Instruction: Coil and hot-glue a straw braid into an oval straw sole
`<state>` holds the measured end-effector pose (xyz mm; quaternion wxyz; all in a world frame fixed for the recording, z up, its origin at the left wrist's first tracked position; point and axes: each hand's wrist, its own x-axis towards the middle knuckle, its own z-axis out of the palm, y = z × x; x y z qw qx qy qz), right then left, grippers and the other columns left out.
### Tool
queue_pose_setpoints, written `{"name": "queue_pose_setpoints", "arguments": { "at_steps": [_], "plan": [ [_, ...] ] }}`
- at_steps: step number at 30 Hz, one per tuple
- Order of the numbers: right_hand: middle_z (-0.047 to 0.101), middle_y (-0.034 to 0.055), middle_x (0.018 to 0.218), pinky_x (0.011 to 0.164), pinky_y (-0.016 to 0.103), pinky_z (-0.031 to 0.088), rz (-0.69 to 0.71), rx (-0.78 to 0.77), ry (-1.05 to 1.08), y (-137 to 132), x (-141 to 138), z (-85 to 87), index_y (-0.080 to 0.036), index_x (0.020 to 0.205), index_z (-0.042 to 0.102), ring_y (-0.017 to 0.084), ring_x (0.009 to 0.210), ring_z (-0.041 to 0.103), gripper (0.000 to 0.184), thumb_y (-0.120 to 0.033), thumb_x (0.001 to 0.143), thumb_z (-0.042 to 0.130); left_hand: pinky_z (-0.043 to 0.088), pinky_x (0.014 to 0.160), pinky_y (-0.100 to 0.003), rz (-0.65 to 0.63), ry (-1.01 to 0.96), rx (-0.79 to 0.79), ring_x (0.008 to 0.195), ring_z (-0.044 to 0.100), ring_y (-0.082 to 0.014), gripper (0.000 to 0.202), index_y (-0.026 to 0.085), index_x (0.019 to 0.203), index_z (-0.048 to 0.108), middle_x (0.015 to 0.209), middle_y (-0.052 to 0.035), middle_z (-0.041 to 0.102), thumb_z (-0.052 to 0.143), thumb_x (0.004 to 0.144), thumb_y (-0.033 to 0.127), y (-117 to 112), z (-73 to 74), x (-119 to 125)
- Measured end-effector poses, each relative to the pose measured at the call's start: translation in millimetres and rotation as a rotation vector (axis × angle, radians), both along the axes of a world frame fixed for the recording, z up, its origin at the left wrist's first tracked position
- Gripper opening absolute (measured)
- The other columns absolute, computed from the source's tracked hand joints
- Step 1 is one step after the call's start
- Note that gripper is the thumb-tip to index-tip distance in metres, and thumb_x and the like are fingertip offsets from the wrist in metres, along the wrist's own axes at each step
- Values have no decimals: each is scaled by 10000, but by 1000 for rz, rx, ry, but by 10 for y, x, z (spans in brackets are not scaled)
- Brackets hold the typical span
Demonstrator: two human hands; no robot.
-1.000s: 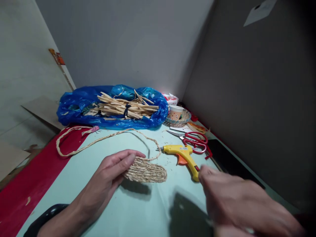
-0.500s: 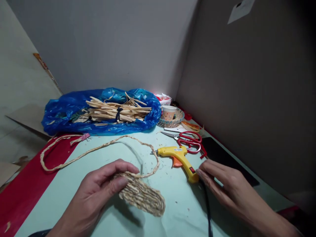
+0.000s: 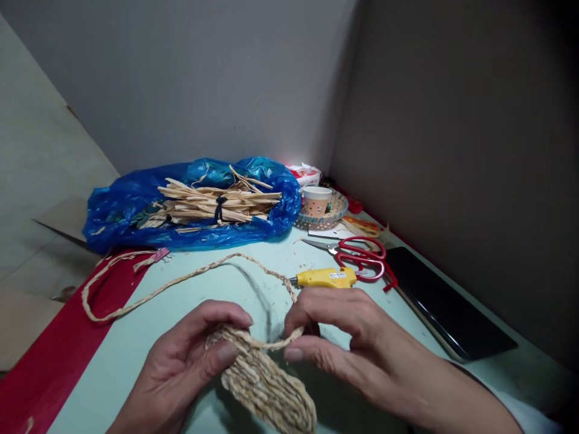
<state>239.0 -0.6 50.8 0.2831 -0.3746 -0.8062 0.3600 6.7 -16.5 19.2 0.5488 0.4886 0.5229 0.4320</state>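
My left hand [image 3: 185, 361] grips the near end of an oval mat of coiled braided straw [image 3: 266, 386], thumb on top, lifting it a little off the pale green table [image 3: 136, 355]. My right hand [image 3: 339, 343] pinches the loose straw braid [image 3: 181, 280] where it leaves the mat's edge. The braid runs away to the left in a long loop over the red strip. A yellow glue gun [image 3: 323, 277] lies on its side just beyond my right fingers.
Red-handled scissors [image 3: 362, 256] lie behind the glue gun. A blue plastic bag [image 3: 131, 208] holds a tied bundle of straw strips [image 3: 217, 205] at the back. A paper cup [image 3: 316, 199] stands in a small basket. A black phone [image 3: 447, 307] lies at right, near the wall.
My right hand left the glue gun's handle, moved left and took hold of the braid by the mat. The glue gun now lies flat. My left hand raised the mat.
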Motion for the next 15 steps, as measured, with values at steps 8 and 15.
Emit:
{"name": "queue_pose_setpoints", "arguments": {
  "at_steps": [8, 15],
  "plan": [
    [648, -48, 827, 757, 265, 428, 25, 18, -83, 98, 7, 40, -236, 921, 666, 130, 778, 587, 122, -299, 997, 593, 440, 623, -233, -6, -15, -132, 677, 552, -160, 279, 263, 753, 729, 720, 24, 644, 798, 721, 531, -11, -3, 10],
    [666, -40, 835, 727, 269, 427, 7, 41, -45, 190, -108, 48, -224, 924, 685, 135, 772, 591, 70, -239, 959, 626, 408, 646, -228, -59, 38, -123, 740, 501, -171, 189, 267, 736, 726, 725, 25, 605, 756, 774, 451, 11, -82, -45]
  ]
}}
